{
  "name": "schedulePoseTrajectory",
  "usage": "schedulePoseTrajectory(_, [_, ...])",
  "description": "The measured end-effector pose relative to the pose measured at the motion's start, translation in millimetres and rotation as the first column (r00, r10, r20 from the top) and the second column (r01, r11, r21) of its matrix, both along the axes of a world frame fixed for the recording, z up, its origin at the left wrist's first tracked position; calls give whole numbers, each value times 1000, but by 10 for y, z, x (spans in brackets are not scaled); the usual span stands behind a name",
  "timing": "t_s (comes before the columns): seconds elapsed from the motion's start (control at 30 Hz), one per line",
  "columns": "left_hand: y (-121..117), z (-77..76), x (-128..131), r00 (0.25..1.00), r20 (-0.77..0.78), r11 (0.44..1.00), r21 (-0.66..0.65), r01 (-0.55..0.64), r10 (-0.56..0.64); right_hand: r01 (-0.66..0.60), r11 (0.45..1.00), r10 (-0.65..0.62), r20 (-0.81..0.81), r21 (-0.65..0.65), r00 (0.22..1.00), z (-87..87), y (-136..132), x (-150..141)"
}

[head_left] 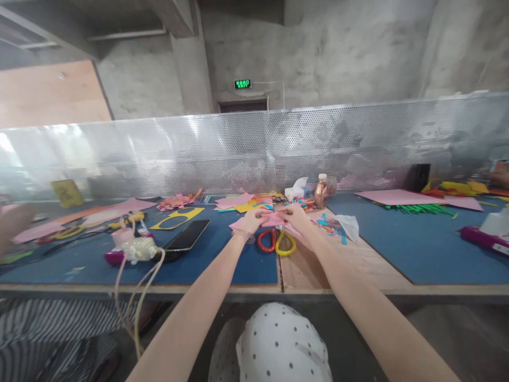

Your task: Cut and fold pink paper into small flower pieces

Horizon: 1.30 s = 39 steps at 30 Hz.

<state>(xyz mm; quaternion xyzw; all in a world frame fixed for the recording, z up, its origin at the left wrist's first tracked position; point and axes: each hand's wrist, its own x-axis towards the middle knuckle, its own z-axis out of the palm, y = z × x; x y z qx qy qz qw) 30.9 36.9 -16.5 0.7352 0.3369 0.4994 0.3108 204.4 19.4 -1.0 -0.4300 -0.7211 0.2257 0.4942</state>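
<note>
1. L hand [256, 216]: fingers curled in, closed on the L side of a small pink paper piece [273, 219]; clear band at the wrist.
2. R hand [293, 214]: fingers bent, closed on the R side of the same pc; paper sits btwn both hands, above the tabletop [304, 273]. Exact folds too small to tell.
3. Scissors w/ one red & one yellow loop handle [285, 253]: just below both hands, loops toward the person; blades hidden.
4. Beyond L hand: pink, yellow & orange paper sheets [234, 201], overlapping, on a blue mat [238, 268].
5. L of L hand: black smartphone [191, 235], tilted, near a cream plug block w/ cables [139, 249]; behind the phone, yellow sheet w/ round cut-outs [195, 213].
6. Beyond R hand: clear bottle w/ white cap & copper-coloured contents [320, 192], upright.
7. R of R hand: blue & pink paper scraps [330, 227], w/ a crumpled white tissue [349, 227] beside them.
8. Far L of L hand: another person's forearm [10, 225], blurred.
</note>
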Motion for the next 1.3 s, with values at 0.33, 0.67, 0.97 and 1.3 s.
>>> schedulePoseTrajectory(0.33, [3,0,-9,1000,-6,999,35,-21,21,8,1000,-8,-7,-7,1000,-20,34,10])
schedulePoseTrajectory(0.67, [1,-14,-13,1000,-8,999,18,-28,28,-24,1000,23,-28,-10,999,-7,9,7])
schedulePoseTrajectory(0.97, [30,-33,-15,1000,2,1000,11,14,-14,16,1000,-17,40,24,999,47,-67,0])
schedulePoseTrajectory(1.3, [-31,26,-2,999,-46,1000,-26,1,-2,0,999,-4,76,52,997,26,-37,25])
